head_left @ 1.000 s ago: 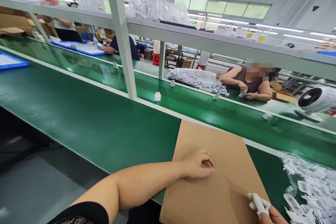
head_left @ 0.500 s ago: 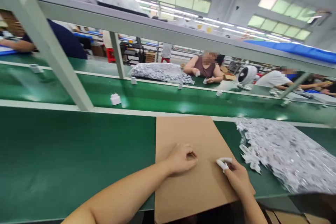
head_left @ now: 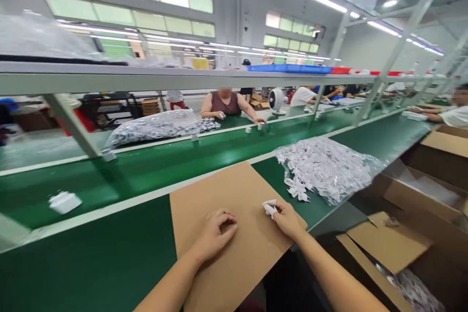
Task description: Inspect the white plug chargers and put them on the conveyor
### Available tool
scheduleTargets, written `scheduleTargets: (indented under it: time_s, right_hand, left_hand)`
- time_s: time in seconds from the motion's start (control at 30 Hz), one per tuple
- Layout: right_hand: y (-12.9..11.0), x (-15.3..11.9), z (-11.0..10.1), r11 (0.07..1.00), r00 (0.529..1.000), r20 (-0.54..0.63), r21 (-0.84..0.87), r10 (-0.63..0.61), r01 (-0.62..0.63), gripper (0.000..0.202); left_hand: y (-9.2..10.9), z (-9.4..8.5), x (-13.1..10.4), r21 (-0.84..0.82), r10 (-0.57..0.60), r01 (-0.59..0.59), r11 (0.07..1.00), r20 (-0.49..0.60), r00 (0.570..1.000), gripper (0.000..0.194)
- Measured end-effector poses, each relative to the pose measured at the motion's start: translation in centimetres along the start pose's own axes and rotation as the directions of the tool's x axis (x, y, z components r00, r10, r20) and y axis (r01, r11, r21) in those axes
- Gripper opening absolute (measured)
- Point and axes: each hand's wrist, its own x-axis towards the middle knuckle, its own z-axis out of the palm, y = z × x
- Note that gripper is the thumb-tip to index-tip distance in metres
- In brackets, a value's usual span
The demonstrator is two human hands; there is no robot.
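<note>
My left hand (head_left: 214,235) rests on a sheet of brown cardboard (head_left: 234,273). Its fingers curve loosely, with a gap between thumb and forefinger and nothing in them. Over the cardboard's right edge, my right hand (head_left: 285,217) has thumb and forefinger brought close together. White coverings wrap both of those fingertips. Whether something small is pinched there, I cannot make out. Just beyond this hand lies a clear plastic bag (head_left: 325,165) full of white plastic parts with metal pins. Several of these white parts (head_left: 297,189) spill from its mouth onto the green bench.
A green conveyor belt (head_left: 153,170) runs behind the bench, carrying white plug adapters (head_left: 65,202). Across it, a person (head_left: 232,105) reaches toward the belt beside another bag of parts (head_left: 157,126). A shelf rail (head_left: 183,80) crosses above. Open cardboard boxes (head_left: 387,239) stand at right.
The view has swung right, bringing the boxes into sight. Both my hands stay over the cardboard. The person opposite has stretched an arm to the belt.
</note>
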Motion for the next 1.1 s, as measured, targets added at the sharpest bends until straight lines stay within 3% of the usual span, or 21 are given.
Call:
scheduleTargets:
  time_s: [0.1,0.17,0.23,0.3,0.37,0.43,0.53,0.7,0.9,1.0,1.1]
  right_hand:
    - [1.4,0.2,-2.7,0.998,0.981,-0.184,0.008,0.06,-0.06,0.039]
    - [2.8,0.4,-6.0,0.993,0.918,-0.382,-0.017,0.102,-0.117,0.043]
    - [4.3,0.6,-9.9,0.977,0.796,-0.59,-0.051,0.14,-0.209,0.048]
    - [5.8,0.7,-13.6,0.939,0.641,-0.747,-0.064,0.18,-0.338,0.059]
    - [7.0,1.0,-16.4,0.902,0.558,-0.802,-0.06,0.211,-0.428,0.059]
    - [7.8,1.4,-18.1,0.882,0.556,-0.796,-0.061,0.24,-0.467,0.046]
    - [8.5,2.6,-19.5,0.87,0.592,-0.756,-0.062,0.279,-0.49,0.018]
    - [7.4,6.9,-21.5,0.88,0.616,-0.727,-0.035,0.302,-0.473,0.026]
    - [3.3,12.3,-24.9,0.96,0.616,-0.767,-0.001,0.179,-0.281,0.021]
    - [3.2,11.4,-24.7,0.976,0.619,-0.775,-0.011,0.13,-0.218,0.025]
    - [4.9,8.4,-22.8,0.971,0.63,-0.764,-0.019,0.14,-0.238,0.027]
  left_hand:
    - [-0.8,0.0,0.3,0.003,-0.01,0.01,1.0,0.016,1.0,0.024]
    - [-1.4,0.1,0.5,0.004,0.0,0.0,1.0,0.03,1.0,0.026]
    - [-2.1,0.2,0.6,0.003,0.014,-0.014,1.0,0.033,0.999,0.027]
    - [-2.6,0.3,0.7,0.005,0.029,-0.029,1.0,0.024,0.999,0.028]
    - [-2.9,0.4,0.7,0.014,0.039,-0.039,0.999,0.017,0.999,0.028]
    - [-2.9,0.4,0.8,0.017,0.042,-0.042,0.999,0.018,0.999,0.027]
    - [-2.6,0.3,0.8,0.018,0.025,-0.026,0.999,0.026,0.999,0.028]
    - [-2.1,0.0,0.6,0.015,-0.01,0.009,1.0,0.042,0.999,0.03]
    - [-1.8,0.0,0.7,-0.021,-0.024,0.024,0.999,0.028,0.999,0.031]
    - [-1.7,0.0,0.7,-0.035,-0.019,0.02,0.999,0.033,0.999,0.032]
    - [-1.5,0.0,0.6,-0.037,-0.019,0.021,0.999,0.037,0.999,0.032]
